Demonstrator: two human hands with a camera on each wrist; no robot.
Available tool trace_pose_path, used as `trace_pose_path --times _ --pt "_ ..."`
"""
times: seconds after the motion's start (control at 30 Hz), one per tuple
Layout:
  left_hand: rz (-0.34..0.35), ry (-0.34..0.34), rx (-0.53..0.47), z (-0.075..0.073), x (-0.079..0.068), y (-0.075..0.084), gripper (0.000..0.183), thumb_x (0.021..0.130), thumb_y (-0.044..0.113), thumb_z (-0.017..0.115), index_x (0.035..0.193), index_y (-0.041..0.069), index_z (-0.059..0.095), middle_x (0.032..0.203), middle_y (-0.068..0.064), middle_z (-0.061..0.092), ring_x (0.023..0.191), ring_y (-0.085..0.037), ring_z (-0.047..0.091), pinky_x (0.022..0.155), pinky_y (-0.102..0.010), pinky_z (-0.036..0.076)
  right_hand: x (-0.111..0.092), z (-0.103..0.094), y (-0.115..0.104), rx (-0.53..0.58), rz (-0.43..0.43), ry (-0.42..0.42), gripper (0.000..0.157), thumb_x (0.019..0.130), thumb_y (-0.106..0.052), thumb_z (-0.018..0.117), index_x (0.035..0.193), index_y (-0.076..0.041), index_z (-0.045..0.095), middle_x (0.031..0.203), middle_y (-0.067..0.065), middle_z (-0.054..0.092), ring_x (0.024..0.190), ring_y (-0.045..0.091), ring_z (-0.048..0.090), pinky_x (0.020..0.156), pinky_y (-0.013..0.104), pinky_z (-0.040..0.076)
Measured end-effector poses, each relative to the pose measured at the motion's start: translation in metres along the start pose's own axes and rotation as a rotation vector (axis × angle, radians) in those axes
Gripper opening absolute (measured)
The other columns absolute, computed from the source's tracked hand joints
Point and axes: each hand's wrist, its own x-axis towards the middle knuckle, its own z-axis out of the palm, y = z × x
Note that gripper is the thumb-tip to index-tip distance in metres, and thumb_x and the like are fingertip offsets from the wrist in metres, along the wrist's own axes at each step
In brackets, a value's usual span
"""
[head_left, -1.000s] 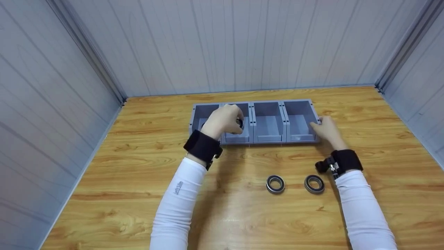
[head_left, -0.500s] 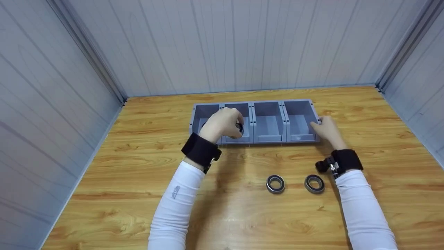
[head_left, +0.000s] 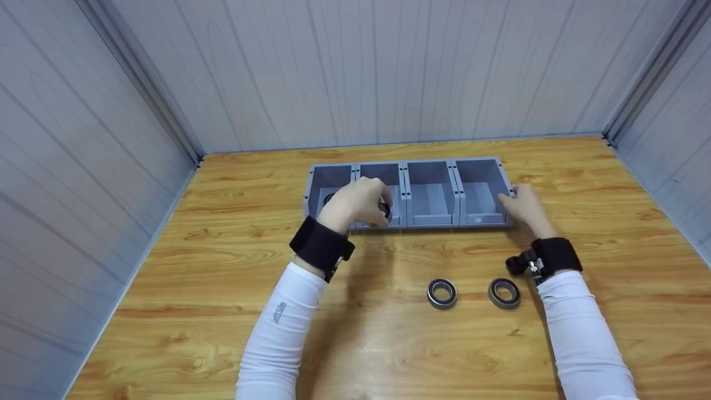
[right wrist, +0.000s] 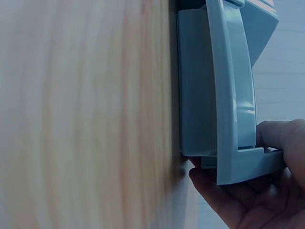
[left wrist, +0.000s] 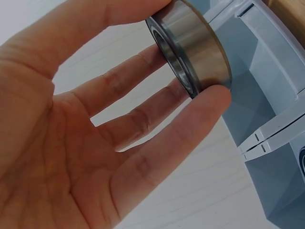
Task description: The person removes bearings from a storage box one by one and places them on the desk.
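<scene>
My left hand (head_left: pixel 358 203) pinches a ball bearing (left wrist: pixel 200 47) between thumb and fingertips, over the second bin from the left (head_left: pixel 379 169) in a row of joined grey bins. The bearing is a steel ring with a dark seal and is tilted in the left wrist view. Part of another bearing (head_left: pixel 328 198) shows in the leftmost bin (head_left: pixel 332 176), the rest of it behind my hand. My right hand (head_left: pixel 525 208) grips the outer side wall of the rightmost bin (right wrist: pixel 228 95), thumb inside and fingers outside.
Two more bearings lie flat on the wooden table (head_left: pixel 222 289) in front of the bins, one on the left (head_left: pixel 441 280) and one on the right (head_left: pixel 504 281), near my right wrist. Pale panel walls (head_left: pixel 366 72) enclose the table at the back and both sides.
My left hand has shifted slightly toward the front of its bin with the bearing still pinched. My right hand keeps its grip on the bin wall, and the bearings on the table are where they were.
</scene>
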Motion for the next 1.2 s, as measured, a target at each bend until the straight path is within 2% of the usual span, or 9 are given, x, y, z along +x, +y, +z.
trace_pose_path --times 0.13,0.3,0.5,0.67,0.83,1.07,1.2 --pt "0.008 -0.019 0.005 0.001 -0.002 0.0 0.021 0.074 0.011 0.069 0.095 0.011 0.071 0.084 -0.001 0.065 0.068 -0.013 0.051 0.061 -0.027 0.041 0.0 -0.001 0.0 0.015 0.018 -0.022 0.04 0.095 -0.016 0.049 0.116 0.017 0.051 0.084 0.015 0.057 0.064 0.01 0.051 0.059 0.022 0.045" --pt "0.013 -0.031 0.006 0.003 -0.006 0.0 0.028 0.074 0.012 0.07 0.102 0.012 0.071 0.09 -0.001 0.066 0.07 -0.013 0.052 0.064 -0.027 0.042 0.001 -0.001 0.0 -0.011 0.0 -0.015 0.039 0.094 -0.016 0.05 0.116 0.016 0.053 0.078 0.01 0.054 0.06 0.01 0.047 0.057 0.024 0.042" --pt "0.012 -0.051 -0.019 0.006 -0.012 0.001 0.035 0.072 0.009 0.067 0.108 0.01 0.069 0.092 -0.002 0.065 0.067 -0.012 0.051 0.062 -0.027 0.041 0.001 -0.001 0.001 -0.005 0.009 -0.019 0.041 0.094 -0.016 0.05 0.117 0.017 0.051 0.079 0.011 0.053 0.058 0.01 0.046 0.054 0.023 0.041" --pt "0.014 -0.052 -0.006 0.009 -0.017 0.003 0.033 0.071 0.009 0.067 0.104 0.01 0.07 0.086 0.0 0.065 0.067 -0.011 0.052 0.062 -0.026 0.042 0.002 -0.002 0.002 0.008 0.027 -0.033 0.039 0.094 -0.017 0.05 0.116 0.016 0.052 0.072 0.006 0.051 0.054 0.009 0.044 0.05 0.023 0.04" --pt "0.027 -0.056 0.017 0.012 -0.02 0.003 0.028 0.072 0.011 0.068 0.1 0.01 0.071 0.081 0.0 0.064 0.069 -0.013 0.052 0.068 -0.027 0.044 0.002 -0.002 0.003 0.01 0.019 -0.034 0.04 0.094 -0.017 0.05 0.118 0.016 0.052 0.069 0.003 0.049 0.051 0.007 0.041 0.048 0.022 0.038" --pt "0.033 -0.07 0.012 0.017 -0.025 0.002 0.026 0.072 0.011 0.069 0.097 0.011 0.07 0.078 0.001 0.064 0.066 -0.011 0.052 0.065 -0.026 0.044 0.002 -0.001 0.002 -0.002 -0.001 -0.009 0.039 0.094 -0.015 0.05 0.115 0.018 0.052 0.08 0.012 0.055 0.057 0.008 0.046 0.052 0.022 0.041" --pt "0.032 -0.065 0.017 0.019 -0.027 0.002 0.026 0.072 0.014 0.07 0.098 0.012 0.07 0.08 0.002 0.063 0.067 -0.011 0.051 0.065 -0.026 0.044 0.003 -0.001 0.003 0.004 0.006 -0.015 0.039 0.094 -0.016 0.051 0.116 0.017 0.052 0.08 0.012 0.055 0.057 0.008 0.045 0.052 0.022 0.041"
